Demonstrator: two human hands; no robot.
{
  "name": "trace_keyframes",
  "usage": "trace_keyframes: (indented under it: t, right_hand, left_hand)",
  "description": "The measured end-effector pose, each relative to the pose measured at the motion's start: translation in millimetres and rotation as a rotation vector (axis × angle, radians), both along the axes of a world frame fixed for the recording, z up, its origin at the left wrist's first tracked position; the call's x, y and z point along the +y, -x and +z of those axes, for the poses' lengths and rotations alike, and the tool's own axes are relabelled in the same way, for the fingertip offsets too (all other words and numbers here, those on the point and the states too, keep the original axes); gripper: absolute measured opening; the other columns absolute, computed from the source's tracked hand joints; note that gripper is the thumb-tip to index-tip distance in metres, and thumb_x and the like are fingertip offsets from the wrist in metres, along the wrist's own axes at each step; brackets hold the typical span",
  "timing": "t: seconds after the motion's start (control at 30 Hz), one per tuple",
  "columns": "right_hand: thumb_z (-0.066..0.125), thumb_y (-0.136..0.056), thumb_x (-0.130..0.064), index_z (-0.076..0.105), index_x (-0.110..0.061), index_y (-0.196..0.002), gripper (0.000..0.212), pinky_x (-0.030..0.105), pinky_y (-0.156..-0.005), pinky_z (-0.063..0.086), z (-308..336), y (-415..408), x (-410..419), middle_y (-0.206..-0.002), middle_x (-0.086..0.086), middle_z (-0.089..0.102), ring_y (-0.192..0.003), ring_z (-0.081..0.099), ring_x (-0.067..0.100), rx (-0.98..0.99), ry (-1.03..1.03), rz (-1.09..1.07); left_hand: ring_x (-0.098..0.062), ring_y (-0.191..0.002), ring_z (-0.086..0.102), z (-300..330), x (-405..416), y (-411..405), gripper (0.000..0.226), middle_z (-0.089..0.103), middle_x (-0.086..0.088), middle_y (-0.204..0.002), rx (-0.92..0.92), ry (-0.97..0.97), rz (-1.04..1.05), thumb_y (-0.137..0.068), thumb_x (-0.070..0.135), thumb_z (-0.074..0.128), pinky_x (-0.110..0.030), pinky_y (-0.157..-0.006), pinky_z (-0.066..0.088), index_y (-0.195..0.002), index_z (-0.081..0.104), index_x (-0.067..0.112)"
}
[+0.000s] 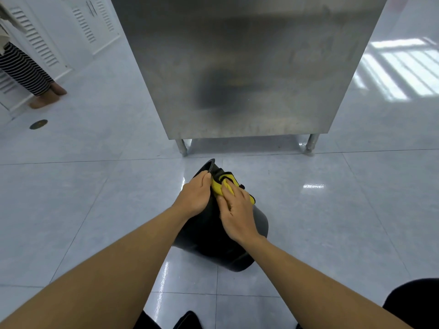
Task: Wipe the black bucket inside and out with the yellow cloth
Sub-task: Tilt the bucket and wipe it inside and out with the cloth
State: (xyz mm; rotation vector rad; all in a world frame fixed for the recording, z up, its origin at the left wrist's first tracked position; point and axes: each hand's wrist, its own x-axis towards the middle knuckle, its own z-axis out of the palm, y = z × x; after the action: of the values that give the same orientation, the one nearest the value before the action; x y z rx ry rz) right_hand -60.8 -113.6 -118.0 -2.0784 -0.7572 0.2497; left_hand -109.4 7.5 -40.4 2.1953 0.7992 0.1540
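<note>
The black bucket [209,243] lies tipped on its side on the tiled floor, its rim pointing away from me and its base toward me. My left hand [196,194] grips the bucket's rim near the top edge. My right hand [235,210] presses the yellow cloth [217,187] flat against the bucket's outer wall close to the rim. Most of the cloth is hidden under my fingers; a yellow edge also shows past my knuckles. The bucket's inside is barely visible.
A stainless steel cabinet [247,67] on short legs stands just beyond the bucket. Another person's legs [28,74] stand at the far left by white louvered doors. A round floor drain [38,124] sits at left. My knees show at the bottom edge.
</note>
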Motion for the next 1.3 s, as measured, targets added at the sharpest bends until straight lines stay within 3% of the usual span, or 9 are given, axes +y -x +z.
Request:
trace_keyframes:
  t: [0.17,0.33,0.53,0.7,0.97,1.03,1.1,1.2,1.3]
  right_hand:
    - [0.024,-0.102,-0.051,0.042,-0.048,-0.144,0.045,0.046,-0.11,0.03,-32,-15,-40,-0.148,-0.007,0.049,-0.132,0.04,0.029,0.153,0.225,-0.237]
    - [0.018,-0.105,-0.043,0.043,-0.032,-0.147,0.051,0.05,-0.108,0.031,-52,-23,-60,-0.142,0.014,0.048,-0.13,0.036,0.04,0.474,0.291,-0.437]
    - [0.028,-0.104,-0.032,0.055,-0.028,-0.139,0.045,0.04,-0.107,0.031,-38,-16,-34,-0.137,0.005,0.057,-0.121,0.04,0.033,0.238,0.153,-0.397]
    - [0.033,-0.103,-0.035,0.052,-0.025,-0.143,0.045,0.043,-0.114,0.025,3,1,5,-0.147,-0.002,0.051,-0.134,0.03,0.026,0.204,-0.034,-0.275]
    - [0.027,-0.097,-0.028,0.038,-0.029,-0.152,0.056,0.035,-0.115,0.031,32,17,11,-0.151,-0.004,0.043,-0.133,0.03,0.011,0.209,-0.199,-0.126]
    - [0.03,-0.103,-0.026,0.034,-0.036,-0.151,0.05,0.027,-0.105,0.034,27,15,6,-0.141,-0.003,0.037,-0.117,0.038,0.002,0.241,-0.199,-0.11]
    - [0.033,-0.105,-0.032,0.029,-0.041,-0.151,0.047,0.024,-0.1,0.032,20,12,1,-0.131,-0.006,0.032,-0.11,0.038,0.001,0.223,-0.171,-0.118]
    - [0.033,-0.105,-0.042,0.029,-0.039,-0.152,0.047,0.026,-0.103,0.03,7,10,-5,-0.137,-0.006,0.038,-0.122,0.032,0.009,0.168,-0.102,-0.147]
    - [0.031,-0.106,-0.04,0.031,-0.032,-0.154,0.049,0.039,-0.115,0.026,-2,7,-9,-0.154,-0.004,0.038,-0.139,0.024,0.021,0.129,-0.001,-0.197]
  left_hand:
    - [-0.009,-0.072,0.048,-3,1,1,0.042,0.054,0.002,-0.084,-0.012,0.054,0.077,-0.107,0.038,0.028,-0.022,-0.066,0.039,-0.101,0.054,0.006]
    - [-0.021,-0.073,0.054,-2,0,-5,0.051,0.062,-0.018,-0.087,-0.079,0.116,0.145,-0.103,0.043,0.041,-0.032,-0.063,0.045,-0.104,0.06,-0.004]
    - [-0.023,-0.07,0.05,-3,9,-7,0.05,0.055,-0.011,-0.077,-0.085,0.213,0.259,-0.1,0.047,0.045,-0.035,-0.063,0.042,-0.083,0.063,0.004]
    - [-0.022,-0.067,0.048,3,-5,-18,0.05,0.05,-0.011,-0.072,-0.11,0.224,0.277,-0.099,0.051,0.044,-0.037,-0.063,0.042,-0.072,0.054,0.009]
    - [-0.019,-0.065,0.041,10,-11,-21,0.029,0.048,-0.002,-0.067,-0.054,0.266,0.258,-0.092,0.022,0.036,-0.036,-0.063,0.034,-0.064,0.042,0.016]
    - [-0.019,-0.069,0.046,9,-5,-18,0.029,0.055,-0.006,-0.075,-0.035,0.228,0.161,-0.093,0.021,0.033,-0.041,-0.067,0.04,-0.07,0.05,0.014]
    - [-0.022,-0.091,0.057,6,-1,-13,0.037,0.066,-0.009,-0.102,-0.013,0.155,0.026,-0.101,0.025,0.03,-0.044,-0.087,0.046,-0.099,0.065,0.013]
    - [-0.027,-0.126,0.052,-2,-1,-9,0.048,0.056,-0.007,-0.14,0.026,-0.019,-0.038,-0.108,0.033,0.024,-0.037,-0.107,0.036,-0.151,0.041,0.021]
    - [-0.027,-0.11,0.057,-8,-6,-3,0.044,0.058,-0.009,-0.119,-0.068,-0.252,0.009,-0.108,0.029,0.029,-0.03,-0.092,0.042,-0.148,0.044,0.018]
